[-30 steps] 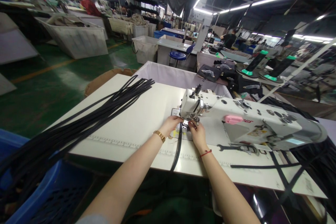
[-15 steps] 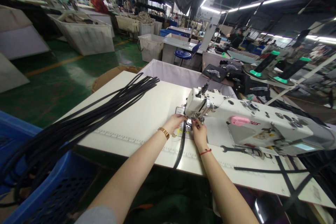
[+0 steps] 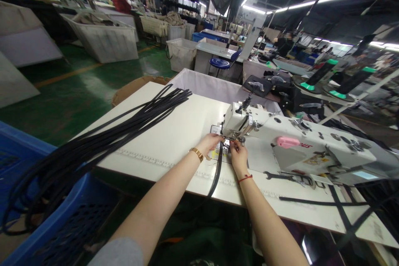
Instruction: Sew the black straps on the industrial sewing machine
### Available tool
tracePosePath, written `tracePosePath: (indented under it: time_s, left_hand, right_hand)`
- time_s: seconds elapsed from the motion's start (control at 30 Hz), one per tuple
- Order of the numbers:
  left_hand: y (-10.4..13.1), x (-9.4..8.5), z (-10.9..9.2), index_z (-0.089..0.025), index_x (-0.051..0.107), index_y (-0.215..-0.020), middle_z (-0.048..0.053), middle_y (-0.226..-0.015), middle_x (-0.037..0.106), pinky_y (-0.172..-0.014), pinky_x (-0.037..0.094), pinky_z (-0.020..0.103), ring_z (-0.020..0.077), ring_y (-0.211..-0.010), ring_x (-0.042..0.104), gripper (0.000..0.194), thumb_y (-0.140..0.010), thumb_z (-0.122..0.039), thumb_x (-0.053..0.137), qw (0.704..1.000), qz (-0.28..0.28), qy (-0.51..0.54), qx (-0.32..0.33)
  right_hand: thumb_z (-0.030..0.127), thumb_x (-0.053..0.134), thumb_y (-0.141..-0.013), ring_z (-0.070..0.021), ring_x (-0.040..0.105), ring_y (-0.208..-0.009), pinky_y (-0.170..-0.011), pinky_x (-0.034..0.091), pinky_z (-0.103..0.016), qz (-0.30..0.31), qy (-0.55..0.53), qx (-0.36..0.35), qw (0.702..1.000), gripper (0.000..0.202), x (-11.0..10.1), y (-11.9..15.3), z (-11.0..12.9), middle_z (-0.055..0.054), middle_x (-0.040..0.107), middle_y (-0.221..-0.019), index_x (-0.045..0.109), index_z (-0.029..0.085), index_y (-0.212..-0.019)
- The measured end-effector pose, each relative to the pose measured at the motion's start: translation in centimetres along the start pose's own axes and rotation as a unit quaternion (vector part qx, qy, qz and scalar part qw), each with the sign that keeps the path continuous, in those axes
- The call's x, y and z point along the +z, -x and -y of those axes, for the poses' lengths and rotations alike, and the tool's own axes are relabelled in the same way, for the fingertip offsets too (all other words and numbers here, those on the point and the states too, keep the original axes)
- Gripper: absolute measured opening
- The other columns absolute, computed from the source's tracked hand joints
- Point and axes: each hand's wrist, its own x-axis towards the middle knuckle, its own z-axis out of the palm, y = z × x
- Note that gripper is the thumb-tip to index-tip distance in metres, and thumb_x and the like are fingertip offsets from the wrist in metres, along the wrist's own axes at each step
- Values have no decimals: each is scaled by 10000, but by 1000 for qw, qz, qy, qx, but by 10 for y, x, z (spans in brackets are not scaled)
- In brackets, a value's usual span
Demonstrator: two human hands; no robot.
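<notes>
A narrow black strap [image 3: 217, 174] runs from under the needle area of a white sewing machine [image 3: 264, 133] and hangs over the table's front edge. My left hand [image 3: 212, 143], with a gold band at the wrist, is closed at the strap's left side, fingertips by the presser foot. On the other side of the strap, my right hand [image 3: 239, 156] has its fingers curled in close to the foot. What its fingertips grip is too small to make out. A red cord circles that wrist.
A bundle of black straps [image 3: 124, 129] lies across the table's left side and droops into a blue basket [image 3: 71, 216]. A wrench [image 3: 277, 176] rests below the machine. Behind the table stands a pale-lined bin [image 3: 205, 85]. Thread cones [image 3: 321, 75] stand at right.
The whole view has shifted slightly to the right. Both hands stay beside the needle area, with the strap between them; the right fingers look a little more curled.
</notes>
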Motion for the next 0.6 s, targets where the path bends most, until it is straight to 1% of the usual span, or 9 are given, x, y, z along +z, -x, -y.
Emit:
tracePosePath:
  time_s: [0.17, 0.3, 0.47, 0.6]
  left_hand:
    - [-1, -2, 1, -168, 514, -619, -83, -505, 321, -425, 128, 228, 57, -422, 217, 183, -682, -251, 664, 999, 29, 21, 11]
    - [0, -4, 2, -168, 517, -626, -87, -506, 318, -429, 130, 223, 54, -419, 205, 191, -703, -259, 665, 999, 41, 25, 11]
    - [-1, -5, 2, -166, 530, -650, -93, -505, 310, -426, 153, 214, 53, -413, 214, 213, -716, -280, 697, 999, 33, 20, 3]
    - [-1, -2, 0, -168, 516, -638, -89, -493, 320, -423, 162, 217, 55, -413, 237, 232, -712, -276, 708, 1000, 5, 15, -1]
  right_hand:
    - [459, 467, -865, -231, 594, -707, -698, 429, -346, -2, 7, 0, 1000, 368, 0, 0, -1, -89, 698, -758, 672, 154, -891]
    - [442, 460, -873, -225, 589, -698, -688, 423, -337, -1, 14, -4, 1000, 359, 1, 0, -4, -85, 694, -753, 674, 154, -887]
    - [443, 474, -871, -234, 599, -741, -708, 428, -342, -2, 21, -11, 1000, 344, 2, -1, -5, -93, 699, -813, 673, 163, -884]
    - [438, 480, -872, -234, 598, -750, -725, 433, -353, 0, 21, -19, 1000, 325, 1, -1, -3, -89, 691, -823, 665, 171, -877]
